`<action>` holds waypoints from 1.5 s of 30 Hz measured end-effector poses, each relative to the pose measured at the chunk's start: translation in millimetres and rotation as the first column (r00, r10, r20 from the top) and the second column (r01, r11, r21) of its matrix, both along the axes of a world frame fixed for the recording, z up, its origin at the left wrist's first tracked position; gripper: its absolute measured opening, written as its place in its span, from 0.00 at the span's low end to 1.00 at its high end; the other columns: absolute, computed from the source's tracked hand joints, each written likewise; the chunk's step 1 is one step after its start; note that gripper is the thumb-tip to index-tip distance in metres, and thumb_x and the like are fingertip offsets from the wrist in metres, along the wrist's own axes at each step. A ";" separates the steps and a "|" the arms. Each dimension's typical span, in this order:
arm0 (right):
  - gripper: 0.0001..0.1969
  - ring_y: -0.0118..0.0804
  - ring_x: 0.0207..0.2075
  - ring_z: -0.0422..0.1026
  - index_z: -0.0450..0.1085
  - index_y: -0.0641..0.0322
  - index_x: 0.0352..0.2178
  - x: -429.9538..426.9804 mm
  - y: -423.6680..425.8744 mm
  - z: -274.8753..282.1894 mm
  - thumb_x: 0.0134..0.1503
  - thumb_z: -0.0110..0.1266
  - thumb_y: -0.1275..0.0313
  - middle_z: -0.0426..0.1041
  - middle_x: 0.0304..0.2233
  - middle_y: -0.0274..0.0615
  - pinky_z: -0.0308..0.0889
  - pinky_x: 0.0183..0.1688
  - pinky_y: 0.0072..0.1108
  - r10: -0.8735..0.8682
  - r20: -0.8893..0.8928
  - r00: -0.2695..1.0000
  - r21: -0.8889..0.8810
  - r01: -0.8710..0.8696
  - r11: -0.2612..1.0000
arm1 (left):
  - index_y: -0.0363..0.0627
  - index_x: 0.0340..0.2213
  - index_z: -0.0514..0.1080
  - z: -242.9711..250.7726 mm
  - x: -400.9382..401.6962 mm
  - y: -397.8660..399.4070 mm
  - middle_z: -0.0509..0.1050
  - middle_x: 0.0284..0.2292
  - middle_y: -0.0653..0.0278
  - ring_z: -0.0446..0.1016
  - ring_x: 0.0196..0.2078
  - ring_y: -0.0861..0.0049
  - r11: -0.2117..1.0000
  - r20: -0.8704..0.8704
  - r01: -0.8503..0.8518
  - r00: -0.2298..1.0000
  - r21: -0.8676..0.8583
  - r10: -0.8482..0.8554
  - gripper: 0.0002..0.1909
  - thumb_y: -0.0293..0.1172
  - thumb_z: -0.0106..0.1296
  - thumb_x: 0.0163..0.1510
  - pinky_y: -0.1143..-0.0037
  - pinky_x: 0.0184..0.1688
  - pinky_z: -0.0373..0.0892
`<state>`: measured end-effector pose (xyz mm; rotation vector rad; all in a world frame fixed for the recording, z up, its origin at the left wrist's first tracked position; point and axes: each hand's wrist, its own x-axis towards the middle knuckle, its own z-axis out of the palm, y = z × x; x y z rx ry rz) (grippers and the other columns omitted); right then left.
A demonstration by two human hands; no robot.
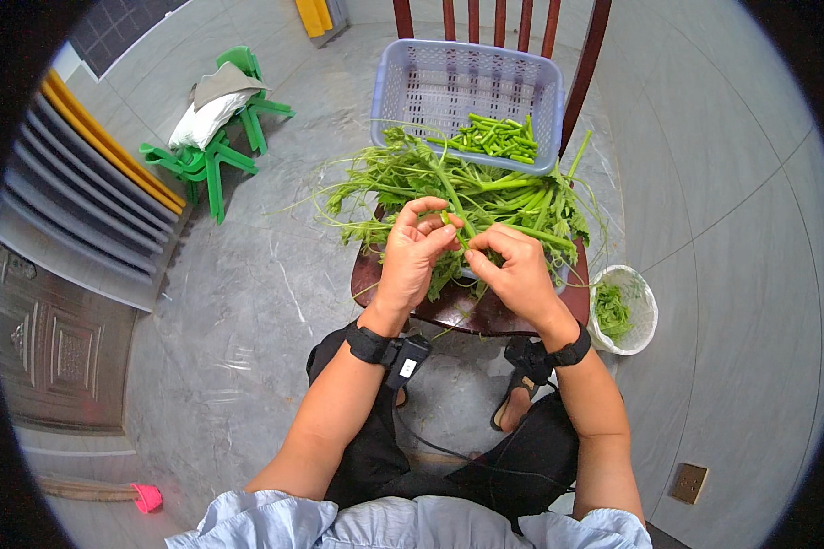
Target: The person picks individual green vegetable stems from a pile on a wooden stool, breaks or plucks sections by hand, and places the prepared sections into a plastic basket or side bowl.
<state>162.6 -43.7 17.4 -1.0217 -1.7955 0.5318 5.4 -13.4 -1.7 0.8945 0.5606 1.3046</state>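
Note:
Between thumb and fingers, my left hand (415, 243) holds one end of a short green stem piece (461, 238). The fingertips of my right hand (511, 259) pinch its other end. Just beyond both hands lies a heap of leafy green vine shoots (446, 175) with thin curling tendrils, spread over the seat of a dark wooden chair (446, 316). Behind the heap stands a lavender perforated plastic basket (391, 96). Cut green stem pieces (501, 137) are piled at its near right side. What lies directly under my fingers is partly hidden.
A white lined bin (649, 322) with green scraps (612, 312) stands right of the chair, close to the wall. Green plastic stools (216, 165) carrying folded cloths (209, 117) are at the left. Black straps with small devices (406, 360) circle my wrists, and a cable crosses my lap.

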 end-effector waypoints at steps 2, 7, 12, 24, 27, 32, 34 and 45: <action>0.04 0.36 0.23 0.68 0.68 0.68 0.24 -0.8 0.6 -1.5 0.44 0.55 0.78 0.68 0.22 0.42 0.63 0.27 0.22 -0.022 0.021 1.000 0.076 0.021 0.997 | 0.41 0.40 0.65 -0.3 2.2 0.5 0.73 0.34 0.61 0.71 0.31 0.81 0.998 -0.053 -0.038 0.998 0.047 0.040 0.14 0.22 0.51 0.50 0.80 0.37 0.68; 0.03 0.38 0.23 0.68 0.69 0.66 0.23 -0.3 1.4 -4.6 0.43 0.54 0.79 0.67 0.21 0.42 0.63 0.26 0.24 -0.096 0.149 0.984 0.198 0.065 0.978 | 0.40 0.40 0.66 -5.4 3.0 2.3 0.73 0.35 0.61 0.71 0.32 0.81 0.999 -0.032 -0.038 0.999 0.018 0.039 0.13 0.23 0.51 0.51 0.80 0.37 0.68; 0.03 0.39 0.23 0.68 0.69 0.66 0.23 0.1 0.4 -5.3 0.43 0.55 0.78 0.67 0.22 0.42 0.63 0.25 0.24 -0.075 0.198 0.977 0.211 0.032 0.977 | 0.41 0.39 0.66 -9.1 -0.9 6.1 0.73 0.35 0.60 0.72 0.32 0.80 1.000 0.034 -0.015 0.999 -0.020 0.016 0.12 0.23 0.50 0.52 0.79 0.38 0.68; 0.05 0.38 0.23 0.67 0.69 0.67 0.25 -0.5 -0.9 -1.4 0.44 0.56 0.78 0.67 0.21 0.43 0.62 0.26 0.23 -0.016 0.135 0.991 0.191 -0.010 0.982 | 0.41 0.38 0.65 -5.6 -0.7 4.4 0.74 0.35 0.58 0.73 0.33 0.78 0.998 0.102 0.038 0.994 -0.058 -0.032 0.10 0.23 0.49 0.53 0.79 0.39 0.69; 0.05 0.38 0.23 0.67 0.69 0.67 0.25 -0.3 -1.2 -1.2 0.43 0.57 0.78 0.66 0.21 0.42 0.62 0.25 0.24 -0.014 0.143 0.990 0.198 -0.015 0.980 | 0.41 0.38 0.66 -5.3 -0.1 4.1 0.74 0.35 0.58 0.73 0.33 0.78 0.998 0.103 0.041 0.994 -0.051 -0.036 0.09 0.23 0.49 0.53 0.79 0.38 0.69; 0.05 0.38 0.23 0.67 0.69 0.66 0.25 0.1 -1.7 -0.7 0.43 0.57 0.77 0.66 0.21 0.42 0.62 0.24 0.24 -0.010 0.175 0.985 0.218 -0.029 0.976 | 0.41 0.37 0.66 -6.2 -1.3 3.8 0.74 0.35 0.59 0.73 0.32 0.80 0.999 0.065 0.043 0.997 -0.029 -0.041 0.09 0.23 0.49 0.53 0.80 0.37 0.69; 0.05 0.38 0.23 0.67 0.69 0.66 0.25 0.1 -1.6 -0.7 0.43 0.57 0.78 0.67 0.21 0.42 0.62 0.25 0.24 -0.001 0.188 0.982 0.215 -0.040 0.976 | 0.41 0.37 0.66 -6.7 -1.7 4.3 0.74 0.34 0.60 0.72 0.32 0.81 0.999 0.060 0.045 0.997 -0.020 -0.043 0.09 0.24 0.50 0.53 0.81 0.37 0.69; 0.06 0.24 0.24 0.66 0.70 0.68 0.25 5.0 5.8 -4.7 0.49 0.54 0.74 0.70 0.21 0.34 0.61 0.28 0.18 -0.042 -0.123 0.991 -0.161 0.021 0.987 | 0.40 0.36 0.67 -9.0 -0.4 4.2 0.74 0.34 0.60 0.70 0.28 0.83 0.992 0.016 0.125 0.992 -0.009 -0.125 0.08 0.24 0.50 0.52 0.82 0.33 0.68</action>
